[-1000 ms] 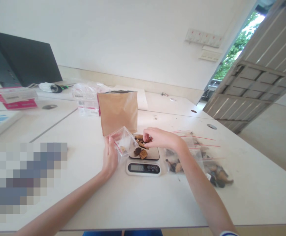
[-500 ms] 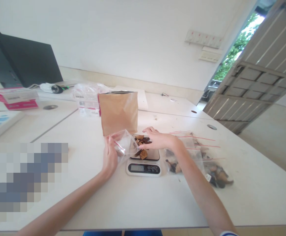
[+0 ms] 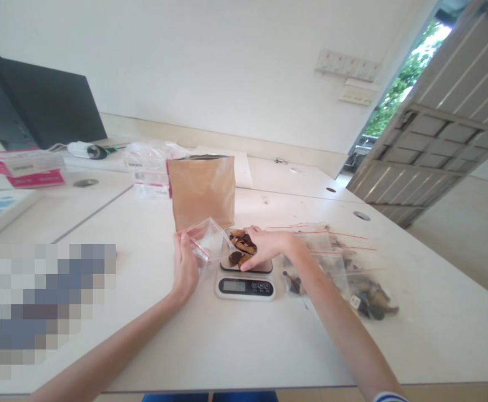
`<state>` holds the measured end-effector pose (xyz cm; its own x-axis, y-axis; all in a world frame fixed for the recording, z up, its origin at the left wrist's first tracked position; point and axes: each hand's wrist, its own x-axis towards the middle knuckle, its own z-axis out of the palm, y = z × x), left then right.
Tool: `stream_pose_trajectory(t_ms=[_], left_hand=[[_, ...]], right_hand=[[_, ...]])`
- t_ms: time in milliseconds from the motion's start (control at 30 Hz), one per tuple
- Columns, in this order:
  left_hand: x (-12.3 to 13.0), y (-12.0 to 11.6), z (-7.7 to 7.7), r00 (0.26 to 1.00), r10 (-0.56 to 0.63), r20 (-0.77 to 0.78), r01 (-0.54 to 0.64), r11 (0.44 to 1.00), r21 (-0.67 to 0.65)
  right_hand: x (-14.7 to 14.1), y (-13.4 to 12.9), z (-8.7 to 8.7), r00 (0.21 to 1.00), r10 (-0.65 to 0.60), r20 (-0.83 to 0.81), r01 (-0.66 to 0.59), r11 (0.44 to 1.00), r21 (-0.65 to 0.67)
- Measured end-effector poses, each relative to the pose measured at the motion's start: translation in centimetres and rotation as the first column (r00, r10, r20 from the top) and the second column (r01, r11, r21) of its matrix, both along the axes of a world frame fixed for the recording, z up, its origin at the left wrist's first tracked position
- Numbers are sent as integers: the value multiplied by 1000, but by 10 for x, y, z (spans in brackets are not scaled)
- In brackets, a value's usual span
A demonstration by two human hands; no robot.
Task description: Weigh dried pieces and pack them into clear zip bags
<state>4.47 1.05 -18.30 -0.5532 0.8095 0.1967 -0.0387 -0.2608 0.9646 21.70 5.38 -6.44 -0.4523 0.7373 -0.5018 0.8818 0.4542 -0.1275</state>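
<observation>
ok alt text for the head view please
The right hand spreads over brown pieces on a scale, while the left hand holds a clear bag beside it. A paper bag stands behind; filled bags lie to the right.

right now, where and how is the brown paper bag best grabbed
I'd pinch the brown paper bag at its upper right edge, coming from the right. It stands upright with a broad front, and that edge looks free, while the clear bag and left hand crowd its lower left corner.
</observation>
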Motion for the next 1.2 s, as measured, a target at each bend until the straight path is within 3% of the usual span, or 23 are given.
stream_pose_trajectory(t_ms=[200,733,1200], left_hand=[[0,1,-1,1000,-9,28,9,1000,-4],[-1,0,1,1000,-8,0,8,1000,-6],[-1,0,-1,1000,-3,-9,3,1000,7]], right_hand=[[-9,3,-12,999,26,36,-27,999,35],[-3,6,-7,1000,-9,23,4,983,185],[4,13,-4,1000,-26,10,24,983,181]])
